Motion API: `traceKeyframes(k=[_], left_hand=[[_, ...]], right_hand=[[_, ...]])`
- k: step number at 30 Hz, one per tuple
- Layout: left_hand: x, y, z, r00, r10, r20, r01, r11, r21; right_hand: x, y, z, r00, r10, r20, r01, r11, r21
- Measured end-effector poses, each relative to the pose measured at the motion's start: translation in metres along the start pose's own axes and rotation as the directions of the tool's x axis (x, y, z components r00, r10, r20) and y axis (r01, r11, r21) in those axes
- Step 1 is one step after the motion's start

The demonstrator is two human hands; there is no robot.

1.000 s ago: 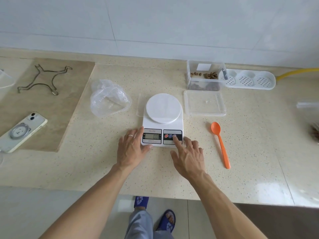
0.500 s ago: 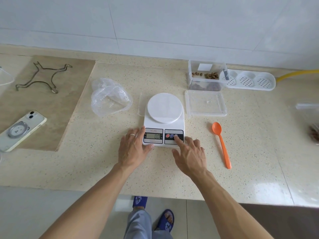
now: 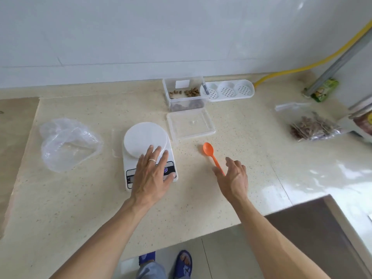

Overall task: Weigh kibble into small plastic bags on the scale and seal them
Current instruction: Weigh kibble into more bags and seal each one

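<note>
A white digital scale (image 3: 149,156) is shown standing on the speckled worktop (image 3: 201,200), its round weighing plate bare. The left hand (image 3: 154,176) is laid flat over the display and front panel of the scale, fingers straight and spread, their tips reaching the near edge of the plate; nothing is gripped. The right hand (image 3: 233,178) is held open above the worktop, fingers relaxed, over the handle end of an orange spoon (image 3: 211,154), whose bowl lies exposed to the right of the scale; whether the handle is touched cannot be told.

A crumpled heap of clear plastic bags (image 3: 67,142) is seen to the left of the scale, near it but apart. Behind and to the right of the scale, a clear container (image 3: 184,93) holding brown kibble is placed against the wall, with its transparent lid (image 3: 190,124) lying flat just in front of it. A white perforated tray (image 3: 229,90) is set beside the container. At the far right, a filled bag of kibble (image 3: 312,127) is laid on the worktop, well apart from the scale.
</note>
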State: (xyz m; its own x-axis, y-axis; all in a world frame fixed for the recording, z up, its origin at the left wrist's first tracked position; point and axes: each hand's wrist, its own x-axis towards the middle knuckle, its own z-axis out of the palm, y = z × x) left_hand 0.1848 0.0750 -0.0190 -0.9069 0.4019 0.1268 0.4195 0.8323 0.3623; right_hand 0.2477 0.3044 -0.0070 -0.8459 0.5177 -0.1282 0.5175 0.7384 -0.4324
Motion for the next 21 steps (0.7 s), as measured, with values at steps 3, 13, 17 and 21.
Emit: traceKeyframes(k=[3,13,17,21], left_hand=[[0.013,0.011,0.006,0.998,0.051,0.031,-0.051,0.999,-0.007],[0.049,0.001,-0.001,0.987,0.140,0.077,-0.136,0.989,-0.055],[0.061,-0.024,-0.017,0.994,0.103,0.046,-0.100,0.992,-0.071],[0.070,-0.054,-0.034,0.999,0.032,0.007,-0.032,0.998,-0.060]], right_hand=[[0.003,0.019,-0.008,0.990,0.124,0.059,-0.127,0.991,0.051],[0.009,0.001,0.015,0.993,0.070,0.094,-0.073,0.997,0.024],[0.021,-0.025,0.019,0.984,0.122,0.131,-0.148,0.967,0.208],[0.044,-0.075,0.014,0.981,0.098,0.166,-0.156,0.909,0.387]])
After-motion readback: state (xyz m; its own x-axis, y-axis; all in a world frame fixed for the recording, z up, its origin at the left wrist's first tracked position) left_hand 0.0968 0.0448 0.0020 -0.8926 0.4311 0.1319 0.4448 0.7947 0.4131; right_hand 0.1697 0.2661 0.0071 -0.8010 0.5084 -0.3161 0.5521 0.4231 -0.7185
